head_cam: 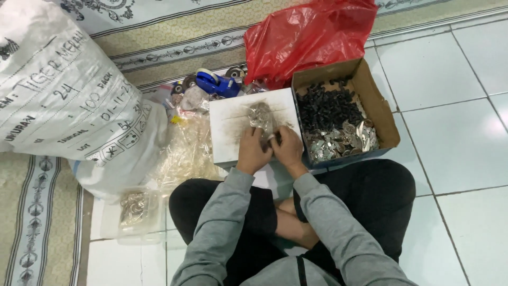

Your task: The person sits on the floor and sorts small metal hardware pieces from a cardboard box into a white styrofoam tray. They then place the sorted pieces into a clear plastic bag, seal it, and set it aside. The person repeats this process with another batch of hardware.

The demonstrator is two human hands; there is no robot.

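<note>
Grey-sleeved left hand [252, 152] and right hand [287, 149] both pinch a small clear bag [261, 117] of metal bits on the white board [233, 124]; best kept low and flat.

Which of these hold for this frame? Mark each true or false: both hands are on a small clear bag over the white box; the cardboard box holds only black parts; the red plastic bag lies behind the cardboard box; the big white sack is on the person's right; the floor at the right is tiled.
1. Both hands, left hand and right hand, are on a small clear bag over the white box. True.
2. The cardboard box holds only black parts. False: black parts at the back, silvery metal pieces in front.
3. The red plastic bag lies behind the cardboard box. True.
4. The big white sack is on the person's right. False: it is on the left.
5. The floor at the right is tiled. True.
</note>
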